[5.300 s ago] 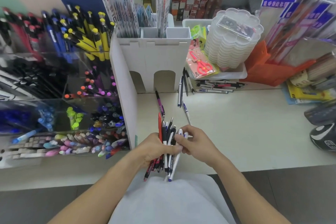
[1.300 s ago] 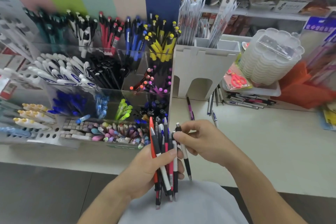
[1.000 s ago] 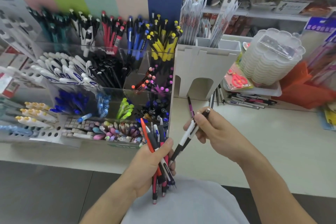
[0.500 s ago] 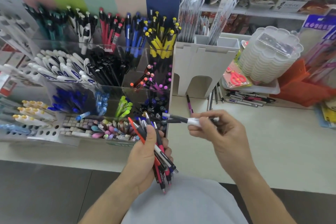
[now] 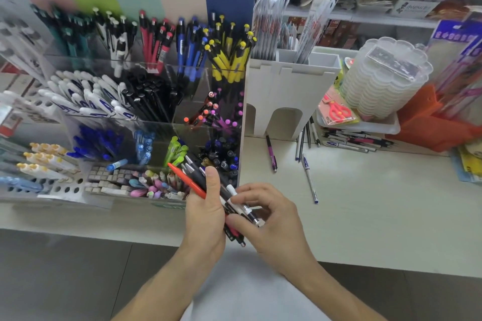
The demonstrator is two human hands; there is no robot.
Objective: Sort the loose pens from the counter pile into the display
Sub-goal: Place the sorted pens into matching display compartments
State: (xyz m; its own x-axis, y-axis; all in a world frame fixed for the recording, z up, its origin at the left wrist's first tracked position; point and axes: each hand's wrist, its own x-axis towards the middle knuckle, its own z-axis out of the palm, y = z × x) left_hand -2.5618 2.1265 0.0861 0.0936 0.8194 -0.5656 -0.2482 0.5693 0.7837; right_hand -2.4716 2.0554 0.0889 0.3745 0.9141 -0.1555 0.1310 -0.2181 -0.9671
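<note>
white counter (image 5: 378,216), shop shelves (image 5: 365,15), perhaps blurred

Both forearms reach forward from the bottom of the view and meet at the middle. The left hand (image 5: 206,219) stands with its back to the camera, thumb pointing up and fingers curled round a bundle of pens (image 5: 206,185). The right hand (image 5: 271,219) sits just beside it, palm turned left, its fingertips (image 5: 236,197) pinching at the bundle's near end.

Blue letter "A" on the white pens (image 5: 86,104) – other labels too blurred
</note>
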